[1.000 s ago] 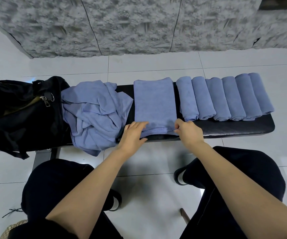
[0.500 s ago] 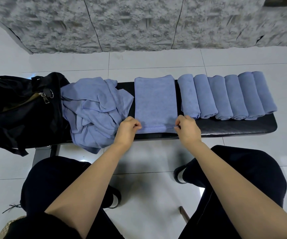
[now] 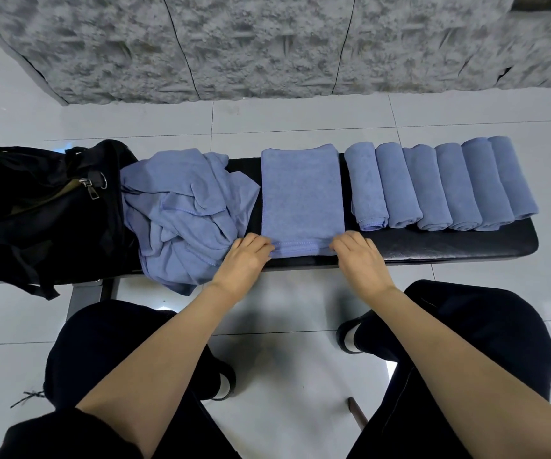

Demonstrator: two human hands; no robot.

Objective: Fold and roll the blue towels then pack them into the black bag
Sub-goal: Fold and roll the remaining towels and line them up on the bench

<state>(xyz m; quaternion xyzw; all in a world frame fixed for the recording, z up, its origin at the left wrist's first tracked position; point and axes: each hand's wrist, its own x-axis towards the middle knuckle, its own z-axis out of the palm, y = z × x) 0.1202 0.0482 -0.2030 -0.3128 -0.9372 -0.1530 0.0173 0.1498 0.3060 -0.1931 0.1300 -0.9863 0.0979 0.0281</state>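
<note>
A folded blue towel [image 3: 300,197] lies flat across the middle of the black bench [image 3: 449,246]. My left hand [image 3: 244,260] pinches its near left corner and my right hand [image 3: 358,256] pinches its near right corner, the near edge curled up slightly. Several rolled blue towels [image 3: 443,187] lie side by side to the right. A loose heap of blue towels [image 3: 184,213] sits to the left, next to the open black bag [image 3: 42,207] at the bench's left end.
A rough grey stone wall [image 3: 267,44] runs behind the bench. Glossy white floor tiles [image 3: 284,332] lie under me, between my knees in dark trousers. A thin brown stick [image 3: 357,413] lies on the floor near my right leg.
My left hand went from lying flat on the towel's near edge to pinching its corner. Both hands have begun turning the near edge over.
</note>
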